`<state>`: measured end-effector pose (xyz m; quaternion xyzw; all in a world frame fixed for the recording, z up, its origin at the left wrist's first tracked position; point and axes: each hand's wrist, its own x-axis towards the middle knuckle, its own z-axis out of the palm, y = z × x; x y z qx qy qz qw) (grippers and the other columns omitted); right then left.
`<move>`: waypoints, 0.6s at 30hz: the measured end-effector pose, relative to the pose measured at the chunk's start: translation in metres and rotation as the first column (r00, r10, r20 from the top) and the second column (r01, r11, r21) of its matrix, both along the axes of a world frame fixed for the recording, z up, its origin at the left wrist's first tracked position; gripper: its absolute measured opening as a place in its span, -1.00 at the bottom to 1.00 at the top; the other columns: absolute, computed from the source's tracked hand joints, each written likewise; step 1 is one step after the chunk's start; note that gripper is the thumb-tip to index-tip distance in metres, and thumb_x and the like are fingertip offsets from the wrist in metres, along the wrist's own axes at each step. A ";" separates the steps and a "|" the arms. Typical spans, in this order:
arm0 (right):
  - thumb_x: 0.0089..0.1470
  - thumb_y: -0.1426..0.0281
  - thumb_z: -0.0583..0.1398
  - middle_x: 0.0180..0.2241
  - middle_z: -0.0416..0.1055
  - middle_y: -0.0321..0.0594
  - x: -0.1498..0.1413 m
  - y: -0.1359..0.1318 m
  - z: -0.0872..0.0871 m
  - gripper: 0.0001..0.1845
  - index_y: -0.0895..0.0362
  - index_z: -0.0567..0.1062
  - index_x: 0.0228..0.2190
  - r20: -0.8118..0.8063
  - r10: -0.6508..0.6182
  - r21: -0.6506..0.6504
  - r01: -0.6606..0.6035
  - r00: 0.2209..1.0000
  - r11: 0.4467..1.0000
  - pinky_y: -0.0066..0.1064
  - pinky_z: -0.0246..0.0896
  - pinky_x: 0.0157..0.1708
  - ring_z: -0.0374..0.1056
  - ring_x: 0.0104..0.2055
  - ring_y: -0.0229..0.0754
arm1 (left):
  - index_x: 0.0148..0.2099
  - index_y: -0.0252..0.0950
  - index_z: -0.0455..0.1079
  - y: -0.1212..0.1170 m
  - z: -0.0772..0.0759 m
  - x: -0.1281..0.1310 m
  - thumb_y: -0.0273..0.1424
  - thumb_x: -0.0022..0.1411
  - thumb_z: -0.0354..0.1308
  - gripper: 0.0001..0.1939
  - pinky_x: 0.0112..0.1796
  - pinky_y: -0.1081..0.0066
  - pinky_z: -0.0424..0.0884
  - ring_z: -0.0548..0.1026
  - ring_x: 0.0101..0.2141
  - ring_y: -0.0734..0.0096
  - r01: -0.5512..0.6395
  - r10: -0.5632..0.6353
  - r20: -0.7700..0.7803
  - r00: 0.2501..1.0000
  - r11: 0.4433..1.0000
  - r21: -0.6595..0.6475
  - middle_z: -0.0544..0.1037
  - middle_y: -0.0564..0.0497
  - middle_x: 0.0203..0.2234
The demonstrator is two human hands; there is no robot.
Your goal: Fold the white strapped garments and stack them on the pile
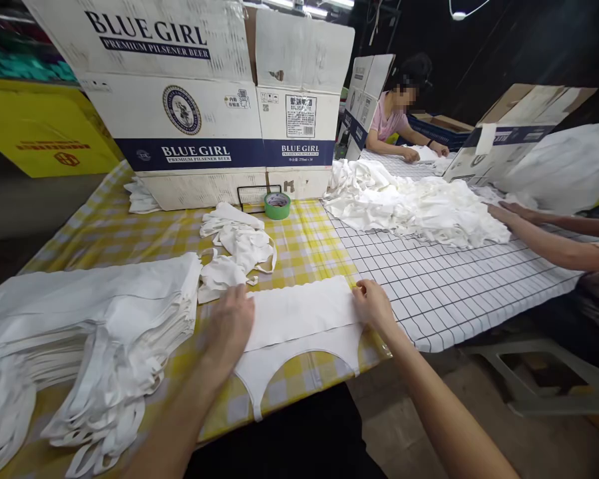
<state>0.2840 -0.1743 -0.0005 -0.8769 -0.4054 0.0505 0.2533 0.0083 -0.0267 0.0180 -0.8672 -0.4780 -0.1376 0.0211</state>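
A white strappy camisole top [299,316] lies flat in front of me, its wide band at the top and its curved edge and straps toward me. My left hand [232,322], a little blurred, is closed on the band's left end. At the band's upper right corner, my right hand [373,305] pinches the cloth. Left of my left hand rises a thick stack of similar white tops [144,293], with straps hanging down in front. Just beyond my left hand sits a loose heap of crumpled white tops [239,246].
Large beer cartons [204,120] stand at the back, with green tape [277,206] before them. A white garment pile [419,199] covers part of the grid-patterned cloth [429,293]. A co-worker's hands [514,213] touch it from the right; another person [394,120] handles white cloth behind.
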 end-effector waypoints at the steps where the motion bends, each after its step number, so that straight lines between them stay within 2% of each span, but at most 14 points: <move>1: 0.06 0.26 0.02 -0.32 0.38 -0.13 0.005 0.009 -0.001 -0.76 0.11 0.41 -0.35 -0.011 -0.013 -0.012 0.012 1.000 1.000 -0.29 0.19 -0.33 0.29 -0.27 -0.08 | -0.11 -0.36 0.31 0.005 0.000 -0.013 -0.31 0.25 -0.12 -0.70 -0.28 0.28 0.31 0.46 -0.27 0.15 -0.115 0.114 -0.036 0.993 0.993 -0.002 0.49 -0.17 -0.30; 2: 0.03 0.25 0.04 -0.34 0.38 -0.13 0.008 0.017 -0.002 -0.78 0.12 0.40 -0.41 -0.019 -0.019 -0.017 0.019 1.000 1.000 -0.30 0.17 -0.37 0.28 -0.28 -0.08 | -0.18 -0.36 0.32 0.009 0.000 -0.026 -0.25 0.25 -0.12 -0.69 -0.34 0.29 0.30 0.46 -0.34 0.14 -0.192 0.190 -0.072 0.979 0.981 -0.025 0.49 -0.16 -0.35; 4: -0.03 0.24 0.08 -0.36 0.36 -0.14 0.011 0.030 -0.005 -0.80 0.12 0.37 -0.48 -0.041 -0.022 -0.027 0.021 0.999 0.999 -0.32 0.15 -0.40 0.27 -0.29 -0.08 | -0.29 -0.32 0.33 0.016 -0.002 -0.046 -0.16 0.21 -0.09 -0.66 -0.43 0.33 0.26 0.46 -0.40 0.16 -0.245 0.233 -0.107 0.967 0.962 -0.119 0.48 -0.14 -0.41; 7: -0.09 0.30 0.10 -0.36 0.34 -0.14 0.012 0.041 -0.010 -0.86 0.12 0.34 -0.54 -0.075 0.000 -0.038 -0.003 0.997 0.999 -0.37 0.12 -0.43 0.26 -0.31 -0.12 | -0.42 -0.27 0.32 0.023 -0.007 -0.056 -0.15 0.14 0.00 -0.71 -0.45 0.38 0.21 0.45 -0.39 0.22 -0.177 0.174 -0.037 0.984 0.946 -0.270 0.49 -0.09 -0.39; 12: -0.11 0.38 0.07 -0.46 0.34 -0.21 0.010 0.045 -0.010 -0.91 0.10 0.30 -0.59 -0.105 0.026 -0.026 -0.029 0.994 0.999 -0.40 0.06 -0.51 0.24 -0.45 -0.19 | -0.56 -0.26 0.30 0.033 -0.010 -0.048 -0.29 0.06 0.06 -0.79 -0.46 0.43 0.18 0.42 -0.47 0.35 -0.108 0.156 0.081 0.984 0.899 -0.425 0.48 -0.01 -0.52; 15: -0.07 0.36 0.04 -0.54 0.34 -0.27 0.009 0.045 -0.008 -0.89 0.08 0.28 -0.56 -0.120 0.039 0.008 -0.039 0.992 0.999 -0.42 0.03 -0.56 0.22 -0.52 -0.21 | -0.58 -0.25 0.26 0.035 -0.012 -0.048 -0.36 0.03 0.05 -0.82 -0.46 0.44 0.17 0.39 -0.49 0.39 -0.090 0.149 0.117 0.982 0.909 -0.407 0.45 0.04 -0.57; 18: -0.05 0.34 0.03 -0.54 0.35 -0.28 0.009 0.048 -0.009 -0.89 0.08 0.29 -0.53 -0.124 0.062 0.048 -0.057 0.990 0.997 -0.44 0.05 -0.56 0.23 -0.51 -0.22 | -0.55 -0.25 0.21 0.038 -0.014 -0.047 -0.41 0.03 0.02 -0.86 -0.42 0.45 0.19 0.37 -0.47 0.41 -0.072 0.126 0.162 0.979 0.951 -0.302 0.41 0.06 -0.54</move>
